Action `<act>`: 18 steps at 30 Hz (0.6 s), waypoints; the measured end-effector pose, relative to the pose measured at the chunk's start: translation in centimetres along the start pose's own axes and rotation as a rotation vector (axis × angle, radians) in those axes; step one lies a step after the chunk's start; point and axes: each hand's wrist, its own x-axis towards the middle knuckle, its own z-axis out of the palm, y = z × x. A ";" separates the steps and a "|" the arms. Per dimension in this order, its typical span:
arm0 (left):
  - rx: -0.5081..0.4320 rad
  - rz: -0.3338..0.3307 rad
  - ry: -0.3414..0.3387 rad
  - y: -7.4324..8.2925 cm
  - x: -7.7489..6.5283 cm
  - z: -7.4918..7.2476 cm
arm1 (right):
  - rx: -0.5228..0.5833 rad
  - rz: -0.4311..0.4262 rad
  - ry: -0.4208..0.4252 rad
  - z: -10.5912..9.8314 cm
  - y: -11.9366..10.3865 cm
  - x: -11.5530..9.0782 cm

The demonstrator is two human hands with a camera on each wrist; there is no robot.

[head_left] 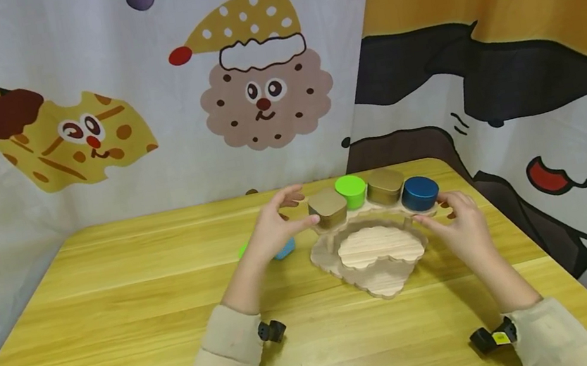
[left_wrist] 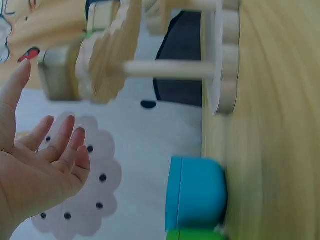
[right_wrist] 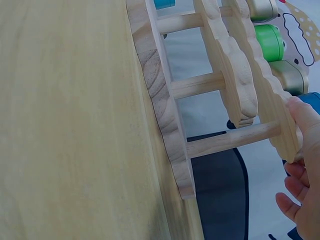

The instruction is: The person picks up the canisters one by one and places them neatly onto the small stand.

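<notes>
A tiered wooden display stand with scalloped edges stands on the table. Along its top tier sit a gold tin at the left end, a bright green tin, another gold tin and a dark blue tin at the right end. My left hand is beside the left gold tin, its thumb tip right at the tin's side and its fingers loosely spread. With thumb above and fingers below, my right hand pinches the right end of the top tier, close by the dark blue tin.
Behind my left forearm, on the table, are a light blue tin and a green one, partly hidden in the head view. A printed curtain hangs along the table's back and right edges.
</notes>
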 end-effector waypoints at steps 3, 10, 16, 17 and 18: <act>-0.001 -0.003 0.021 -0.4 -0.2 -1.0 | 0.000 0.001 0.002 0.0 0.0 -0.1; 0.002 -0.039 0.010 -2.0 -0.9 -2.7 | 0.009 -0.005 0.005 0.0 0.0 0.0; 0.030 -0.061 -0.003 -3.5 -1.7 -4.3 | 0.013 -0.011 0.013 -0.1 -0.1 0.0; 0.034 -0.063 -0.005 -3.8 -1.9 -4.6 | 0.013 -0.012 0.014 -0.1 -0.1 0.0; 0.038 -0.063 -0.008 -4.1 -2.0 -4.8 | 0.015 -0.012 0.015 -0.1 -0.1 0.0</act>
